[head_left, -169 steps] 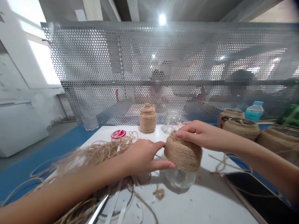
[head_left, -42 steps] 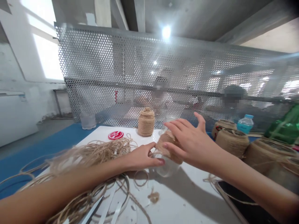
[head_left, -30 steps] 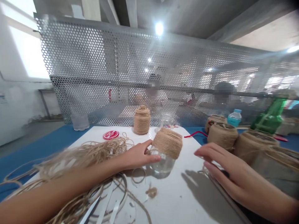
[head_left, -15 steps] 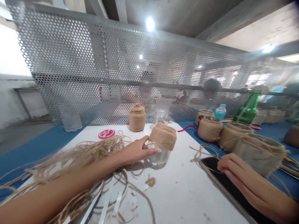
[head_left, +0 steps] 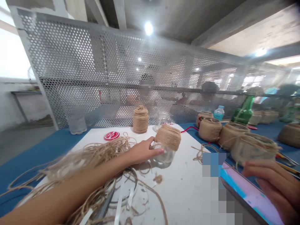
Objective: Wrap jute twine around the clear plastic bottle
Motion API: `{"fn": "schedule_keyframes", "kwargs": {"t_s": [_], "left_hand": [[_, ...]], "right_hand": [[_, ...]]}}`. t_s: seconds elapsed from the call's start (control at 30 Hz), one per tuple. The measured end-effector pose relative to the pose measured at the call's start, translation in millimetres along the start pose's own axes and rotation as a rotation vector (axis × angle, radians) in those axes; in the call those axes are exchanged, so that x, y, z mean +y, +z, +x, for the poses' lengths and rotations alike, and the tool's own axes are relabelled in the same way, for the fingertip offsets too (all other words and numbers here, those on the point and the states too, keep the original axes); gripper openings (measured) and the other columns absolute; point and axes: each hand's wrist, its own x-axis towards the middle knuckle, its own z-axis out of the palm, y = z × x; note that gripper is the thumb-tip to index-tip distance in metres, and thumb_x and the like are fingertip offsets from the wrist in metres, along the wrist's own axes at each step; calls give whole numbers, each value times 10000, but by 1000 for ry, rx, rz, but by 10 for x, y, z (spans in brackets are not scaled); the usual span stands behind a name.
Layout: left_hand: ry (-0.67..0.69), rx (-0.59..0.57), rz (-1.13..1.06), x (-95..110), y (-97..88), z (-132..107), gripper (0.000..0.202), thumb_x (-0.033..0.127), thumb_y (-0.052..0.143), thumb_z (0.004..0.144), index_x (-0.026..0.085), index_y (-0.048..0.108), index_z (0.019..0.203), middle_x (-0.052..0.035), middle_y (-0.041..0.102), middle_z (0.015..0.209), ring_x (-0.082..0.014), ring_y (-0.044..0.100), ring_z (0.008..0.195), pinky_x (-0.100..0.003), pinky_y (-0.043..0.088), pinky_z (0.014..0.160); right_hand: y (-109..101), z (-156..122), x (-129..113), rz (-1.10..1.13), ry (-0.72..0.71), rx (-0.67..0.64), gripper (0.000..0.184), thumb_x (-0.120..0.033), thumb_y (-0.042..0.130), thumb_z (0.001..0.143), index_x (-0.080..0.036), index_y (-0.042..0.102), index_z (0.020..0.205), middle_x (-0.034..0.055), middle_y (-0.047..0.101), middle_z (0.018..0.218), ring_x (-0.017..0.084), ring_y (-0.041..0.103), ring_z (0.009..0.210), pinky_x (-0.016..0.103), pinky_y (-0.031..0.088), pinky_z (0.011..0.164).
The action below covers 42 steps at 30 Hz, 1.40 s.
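A glass jar (head_left: 168, 138), its upper part wound with twine and its lower part bare, stands on a white board (head_left: 180, 193) just below and right of the frame's centre, the wrapping sitting at a slant. The left hand (head_left: 143, 152) grips it from the left: thumb and forefinger are spread against its side, partly closed around the glass. The forearm runs down to the lower left, across a loose heap of twine (head_left: 98, 153) with pale strips (head_left: 119, 200) below it. A small tuft of fibre (head_left: 158, 178) lies below the jar.

Just above the heap is a red and white disc (head_left: 112, 135); near the top edge of the board stand a twine-covered container (head_left: 140, 121) and, right of it, a clear jar (head_left: 162, 118).

In the lower right corner, the right hand (head_left: 276, 178) is over a phone (head_left: 255, 200) with a lit screen — fingers half bent, a gap between them and the thumb, nothing seen in its hold. Whether it touches the phone, I cannot tell.

Above that hand, twine-wrapped jars (head_left: 210, 129) crowd the blue table (head_left: 50, 143), with a blue-capped bottle (head_left: 218, 113) and a green bottle (head_left: 244, 111) behind them. A perforated metal screen (head_left: 112, 59) crosses the upper frame — two people (head_left: 146, 90) show dimly through it.
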Motion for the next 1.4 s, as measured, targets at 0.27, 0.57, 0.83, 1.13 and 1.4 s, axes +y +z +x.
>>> {"fn": "schedule_keyframes", "kwargs": {"t_s": [0.27, 0.57, 0.83, 1.13, 1.4], "left_hand": [[-14, -4, 15, -2, -7, -17, 586, 571, 460, 755, 166, 438, 1179, -53, 620, 878, -212, 559, 782, -271, 388, 638], [3, -1, 43, -42, 1, -13, 674, 656, 414, 745, 170, 437, 1210, -64, 623, 880, -208, 555, 754, -272, 379, 629], [-11, -7, 48, -33, -8, -22, 679, 665, 411, 740, 174, 433, 1209, -59, 625, 865, -209, 562, 744, -267, 377, 620], [-9, 11, 54, -22, -7, -18, 632, 622, 441, 743, 177, 439, 1192, -51, 634, 852, -210, 568, 742, -263, 379, 624], [-19, 19, 99, -35, 0, -15, 636, 638, 427, 743, 173, 450, 1178, -56, 636, 840, -213, 576, 725, -267, 386, 613]], "right_hand": [[-210, 133, -141, 192, 47, -156, 153, -283, 475, 774, -345, 562, 884, 102, 565, 927, 288, 559, 866, 469, 416, 766], [18, 193, -163, 11, 54, -337, 246, -349, 457, 839, -252, 527, 624, 52, 521, 594, 226, 512, 609, 402, 385, 612], [141, 77, 35, 22, 36, -295, 317, -400, 405, 857, -239, 491, 597, 48, 511, 591, 207, 498, 601, 369, 354, 599], [150, 8, 146, 86, 88, -369, 389, -403, 307, 886, -210, 488, 601, -1, 500, 570, 137, 499, 528, 267, 385, 530], [-80, 168, 5, -28, -280, -189, 43, -248, 522, 786, -232, 557, 766, 77, 587, 739, 225, 531, 736, 378, 403, 685]]}}
